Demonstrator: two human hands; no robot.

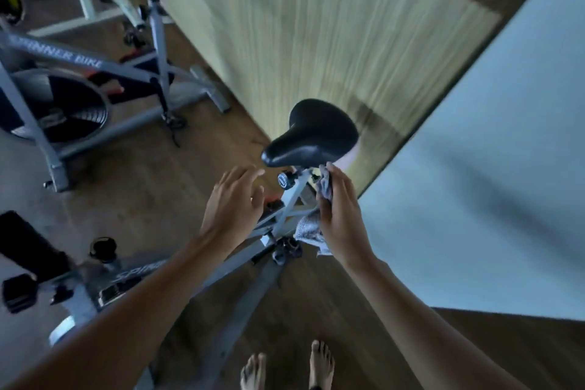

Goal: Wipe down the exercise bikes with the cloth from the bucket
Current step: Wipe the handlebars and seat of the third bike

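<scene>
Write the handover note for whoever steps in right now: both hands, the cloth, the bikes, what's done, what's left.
Left hand: open, holds nothing, fingers spread just short of the nose of the saddle.
Right hand: grips the grey cloth beside the seat post, just under the saddle; whether the cloth touches the post is unclear.
Bikes: the near bike is directly in front; the second bike stands behind it at left. The bucket is not in view.
Done: the cloth is out and in hand; wiped surfaces cannot be told apart.
Left: probably the saddle and post here, then the other bike.
</scene>
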